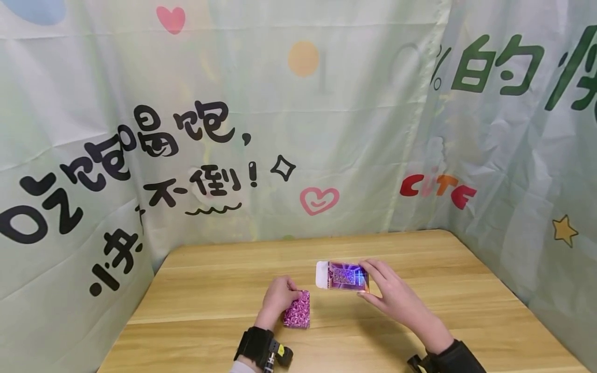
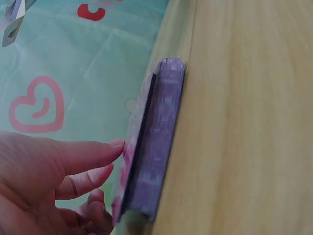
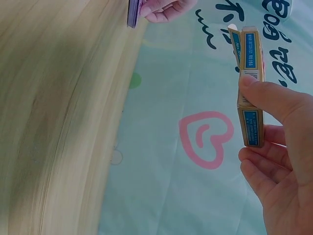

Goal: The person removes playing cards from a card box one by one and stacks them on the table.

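A deck of playing cards (image 1: 297,312) with pink-and-purple patterned backs is at the middle of the wooden table. My left hand (image 1: 278,295) pinches it by its far left corner. In the left wrist view the deck (image 2: 159,147) shows purple edges, with a dark gap between a thin upper layer and the thicker stack; the thumb tip touches the patterned face. To the right, above the table, my right hand (image 1: 396,290) holds a shiny purple card box (image 1: 347,276) between thumb and fingers. Its white end flap (image 1: 322,274) stands open towards the left. The box's inside is hidden.
The light wooden table (image 1: 210,290) ends at a pale green printed cloth (image 1: 261,129) behind and at both sides. Black wrist straps with small cameras (image 1: 282,355) sit on both wrists.
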